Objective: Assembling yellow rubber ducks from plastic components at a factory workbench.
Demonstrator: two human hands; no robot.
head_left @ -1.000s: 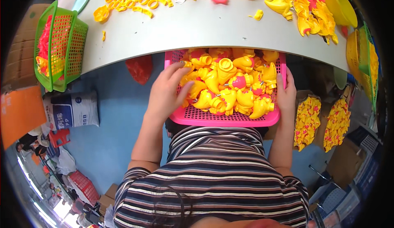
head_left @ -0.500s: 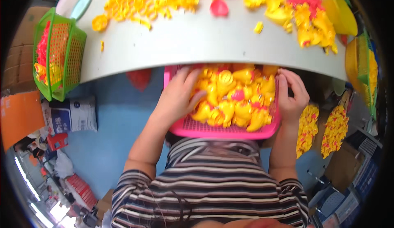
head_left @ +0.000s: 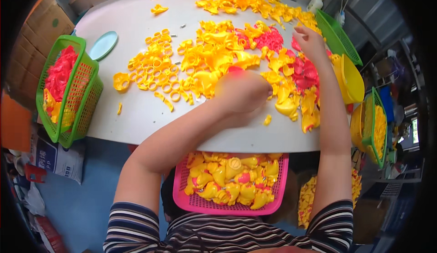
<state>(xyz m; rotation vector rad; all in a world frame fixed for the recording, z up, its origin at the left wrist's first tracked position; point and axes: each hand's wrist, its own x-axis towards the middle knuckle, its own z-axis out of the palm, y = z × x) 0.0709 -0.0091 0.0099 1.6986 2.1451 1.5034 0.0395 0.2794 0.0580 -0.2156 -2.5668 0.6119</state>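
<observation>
Over the near middle of the white table (head_left: 136,121), my left hand (head_left: 243,91) is smeared by motion. Its fingers do not show clearly, and a red piece (head_left: 235,69) appears just past it. My right hand (head_left: 311,44) reaches farther out to the right, fingers curled, beside a pile of red plastic pieces (head_left: 268,39); what it grips, if anything, I cannot make out. Thin yellow plastic parts (head_left: 218,52) are heaped between the hands and beyond. Below the table's edge, at my lap, a pink basket (head_left: 230,211) holds yellow duck-like plastic pieces (head_left: 232,180) with red parts.
Green baskets (head_left: 86,82) with red and yellow pieces stand at the left edge, near a pale blue oval dish (head_left: 104,45). Yellow rings (head_left: 159,64) lie left of the heap. At right are a yellow bowl (head_left: 353,77), a green basket (head_left: 339,39) and a white bottle (head_left: 315,3).
Both hands have left the pink basket's sides and moved forward over the table, the right one farther. The view has tilted up, showing more of the table.
</observation>
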